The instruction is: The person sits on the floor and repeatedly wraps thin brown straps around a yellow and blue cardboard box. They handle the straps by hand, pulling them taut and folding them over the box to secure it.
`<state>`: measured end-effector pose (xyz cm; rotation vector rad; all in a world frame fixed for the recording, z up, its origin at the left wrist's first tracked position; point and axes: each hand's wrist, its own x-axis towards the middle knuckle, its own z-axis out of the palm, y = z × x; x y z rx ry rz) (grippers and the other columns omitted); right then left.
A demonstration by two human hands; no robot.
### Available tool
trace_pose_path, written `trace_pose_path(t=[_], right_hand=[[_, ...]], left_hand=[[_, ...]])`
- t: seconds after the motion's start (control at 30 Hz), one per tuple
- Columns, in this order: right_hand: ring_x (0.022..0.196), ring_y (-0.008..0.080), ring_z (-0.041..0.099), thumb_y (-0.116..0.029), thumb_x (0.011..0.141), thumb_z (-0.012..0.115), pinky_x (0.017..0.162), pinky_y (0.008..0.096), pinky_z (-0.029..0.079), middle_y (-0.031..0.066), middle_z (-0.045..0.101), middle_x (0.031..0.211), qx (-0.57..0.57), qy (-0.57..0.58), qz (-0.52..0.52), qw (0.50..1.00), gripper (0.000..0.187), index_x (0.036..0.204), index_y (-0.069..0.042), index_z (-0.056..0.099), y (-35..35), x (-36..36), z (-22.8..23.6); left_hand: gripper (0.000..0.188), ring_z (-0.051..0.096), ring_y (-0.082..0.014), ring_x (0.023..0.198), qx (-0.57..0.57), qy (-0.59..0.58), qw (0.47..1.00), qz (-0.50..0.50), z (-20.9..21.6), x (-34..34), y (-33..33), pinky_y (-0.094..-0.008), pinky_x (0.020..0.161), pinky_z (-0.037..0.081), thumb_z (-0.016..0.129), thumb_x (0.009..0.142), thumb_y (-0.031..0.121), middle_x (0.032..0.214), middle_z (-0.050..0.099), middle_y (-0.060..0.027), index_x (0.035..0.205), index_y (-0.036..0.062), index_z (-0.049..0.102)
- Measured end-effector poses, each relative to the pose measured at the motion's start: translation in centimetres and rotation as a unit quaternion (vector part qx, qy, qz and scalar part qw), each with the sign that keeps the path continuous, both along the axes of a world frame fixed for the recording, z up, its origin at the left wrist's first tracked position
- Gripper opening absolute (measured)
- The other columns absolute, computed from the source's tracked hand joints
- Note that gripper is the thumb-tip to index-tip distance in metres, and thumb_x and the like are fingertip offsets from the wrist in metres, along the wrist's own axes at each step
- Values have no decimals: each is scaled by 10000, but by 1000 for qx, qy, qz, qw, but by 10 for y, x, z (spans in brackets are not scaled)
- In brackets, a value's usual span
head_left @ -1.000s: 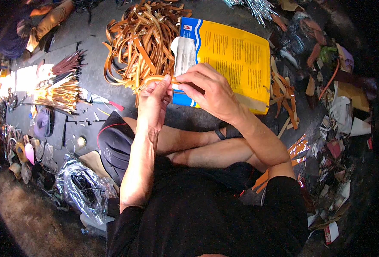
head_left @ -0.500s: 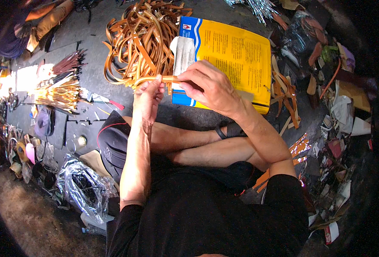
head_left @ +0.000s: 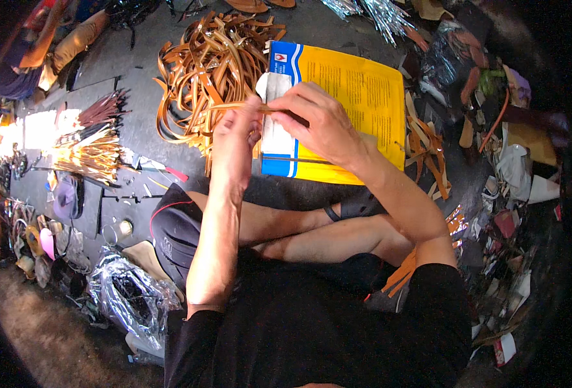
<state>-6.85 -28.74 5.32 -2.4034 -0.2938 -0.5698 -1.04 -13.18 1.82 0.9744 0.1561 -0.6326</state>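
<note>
"What are the hands doing?"

"The left hand (head_left: 235,145) is blurring a little, its fingers curling in and its thumb pressing over a tan strip (head_left: 231,105), while the right hand (head_left: 321,126) is pinching the same strip, thumb and forefinger almost closing on it"

"Where is the strip running?"

"It is spanning the small gap between both sets of fingertips and passing leftward from the left thumb toward the pile (head_left: 211,71); its far end is getting lost there"

"And what is lying around the fingers?"

"The pile is sprawling just beyond the left fingertips, the yellow packet (head_left: 354,81) is lying behind and beneath the right fingers, and some scraps (head_left: 433,155) are resting farther to their right"
</note>
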Motion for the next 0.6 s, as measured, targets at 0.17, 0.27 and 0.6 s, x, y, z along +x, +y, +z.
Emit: trace_pose_path(t=[0.17,0.27,0.6], right_hand=[[833,277,598,-96,784,721,729,373,501,84,598,855,8,-1,-18,1000,166,938,-47,684,0,-7,1],[828,275,596,-92,775,728,726,372,499,81,595,851,19,-4,-18,1000,183,948,-51,684,3,-6,-2],[807,280,595,-68,763,722,718,377,501,80,593,856,-2,-35,-2,999,146,890,-47,652,-1,-2,-5]], left_hand=[[158,495,-35,608,4,-2,999,-45,-13,4,2,-181,567,357,686,906,228,684,594,34,832,92,658],[133,501,-38,605,-17,26,999,-35,-17,4,1,-184,559,353,685,905,204,696,610,27,844,88,661],[105,539,-52,630,-8,44,999,-12,-41,18,7,-178,574,402,692,897,160,744,638,3,867,65,659]])
